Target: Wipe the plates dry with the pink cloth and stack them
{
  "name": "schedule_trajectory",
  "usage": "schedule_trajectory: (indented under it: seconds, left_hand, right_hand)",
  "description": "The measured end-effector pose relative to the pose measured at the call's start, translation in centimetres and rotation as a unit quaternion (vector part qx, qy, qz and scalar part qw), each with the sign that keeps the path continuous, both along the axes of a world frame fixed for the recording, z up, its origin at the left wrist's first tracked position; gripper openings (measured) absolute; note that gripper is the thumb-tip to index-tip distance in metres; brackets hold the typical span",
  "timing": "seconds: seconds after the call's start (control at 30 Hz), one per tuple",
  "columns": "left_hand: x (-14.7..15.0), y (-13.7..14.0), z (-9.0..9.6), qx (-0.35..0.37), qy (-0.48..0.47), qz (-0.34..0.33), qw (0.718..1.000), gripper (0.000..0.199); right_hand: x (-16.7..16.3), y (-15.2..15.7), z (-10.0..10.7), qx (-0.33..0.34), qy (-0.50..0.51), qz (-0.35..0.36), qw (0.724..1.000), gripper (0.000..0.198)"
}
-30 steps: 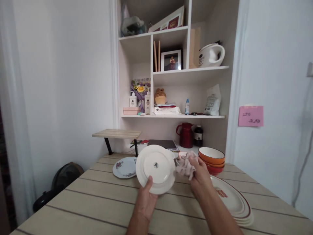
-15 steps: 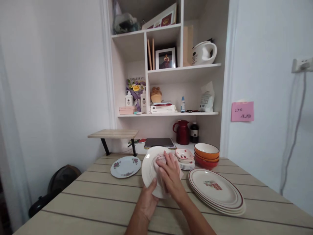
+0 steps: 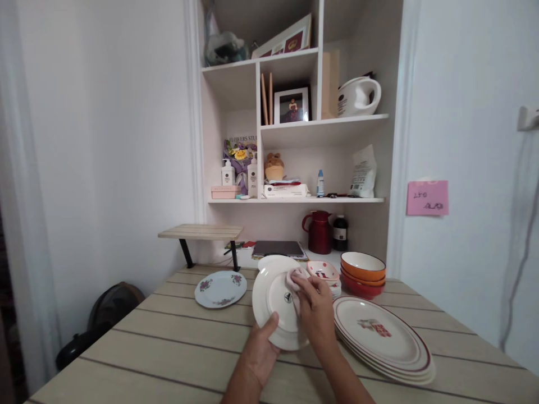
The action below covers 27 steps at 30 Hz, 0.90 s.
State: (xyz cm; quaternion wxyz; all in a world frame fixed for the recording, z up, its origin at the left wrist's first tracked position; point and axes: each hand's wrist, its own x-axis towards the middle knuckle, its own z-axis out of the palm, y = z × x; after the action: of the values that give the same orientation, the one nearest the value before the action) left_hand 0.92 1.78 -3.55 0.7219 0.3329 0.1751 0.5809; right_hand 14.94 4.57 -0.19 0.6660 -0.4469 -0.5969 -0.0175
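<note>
A white plate (image 3: 269,292) is held tilted above the table, its underside with a dark round mark facing me. My left hand (image 3: 261,342) grips its lower edge, thumb lying on the underside. A pale pink cloth (image 3: 296,276) is bunched in my right hand (image 3: 315,303), whose fingers press it against the plate's upper right part. Behind the held plate, the rim of another white dish (image 3: 275,260) peeks out. To the left lies a flowered plate (image 3: 221,289). On the right is a stack of oval plates (image 3: 381,334) with a brown rim.
Orange and red bowls (image 3: 362,273) stand stacked at the back right, beside small patterned bowls (image 3: 322,270). A small raised wooden stand (image 3: 202,231) occupies the back left. Behind are a laptop (image 3: 278,248), a red jug (image 3: 319,233) and a dark bottle (image 3: 340,233) under the shelves.
The cloth has moved from the plate's middle toward its upper right edge, uncovering the dark mark. My right hand's fingers have curled around the cloth. The view has shifted slightly.
</note>
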Motion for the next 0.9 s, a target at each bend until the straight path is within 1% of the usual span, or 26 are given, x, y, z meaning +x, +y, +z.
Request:
schedule_trajectory:
  seconds: [0.07, 0.13, 0.23, 0.33, 0.4, 0.43, 0.5, 0.63, 0.73, 0.8, 0.9]
  left_hand:
    - [0.0, 0.0, 0.0, -0.003, 0.006, 0.004, 1.000, 0.048]
    - [-0.1, 0.1, 0.0, -0.009, 0.004, 0.007, 1.000, 0.049]
    - [-0.1, 0.1, 0.0, -0.013, -0.014, 0.017, 1.000, 0.052]
    - [0.0, 0.0, 0.2, -0.020, -0.027, 0.034, 0.999, 0.056]
    - [0.1, -0.1, 0.3, -0.018, -0.027, 0.039, 0.999, 0.056]
    - [0.2, -0.2, 0.4, -0.015, -0.025, 0.036, 0.999, 0.054]
    - [0.4, -0.4, 0.3, -0.010, -0.014, 0.016, 1.000, 0.051]
    - [0.8, -0.8, 0.0, 0.000, 0.029, -0.055, 0.998, 0.053]
    - [0.9, -1.1, -0.1, 0.007, 0.061, -0.069, 0.996, 0.053]
    - [0.9, -1.3, 0.0, 0.003, 0.076, -0.065, 0.995, 0.053]
    - [0.8, -1.5, 0.3, 0.005, 0.077, -0.058, 0.995, 0.056]
  right_hand:
    - [0.1, -0.1, 0.0, -0.012, -0.013, 0.006, 1.000, 0.029]
    - [-0.4, -0.3, 0.0, -0.009, -0.026, 0.016, 1.000, 0.025]
    - [-2.0, -0.9, 0.0, 0.017, -0.071, 0.057, 0.996, 0.028]
    - [-3.6, -1.6, 0.1, 0.046, -0.126, 0.102, 0.986, 0.032]
    - [-3.9, -1.8, 0.3, 0.051, -0.153, 0.113, 0.980, 0.031]
    - [-3.8, -1.8, 0.4, 0.051, -0.162, 0.108, 0.980, 0.031]
    - [-2.9, -1.7, 0.7, 0.049, -0.151, 0.077, 0.984, 0.030]
    - [0.0, -1.0, 1.1, 0.036, -0.049, -0.030, 0.998, 0.034]
    - [1.7, -0.7, 1.2, 0.018, -0.007, -0.076, 0.997, 0.034]
    - [2.0, -0.7, 1.4, 0.005, -0.010, -0.091, 0.996, 0.033]
    - [0.9, -1.2, 1.6, -0.006, -0.080, -0.086, 0.993, 0.033]
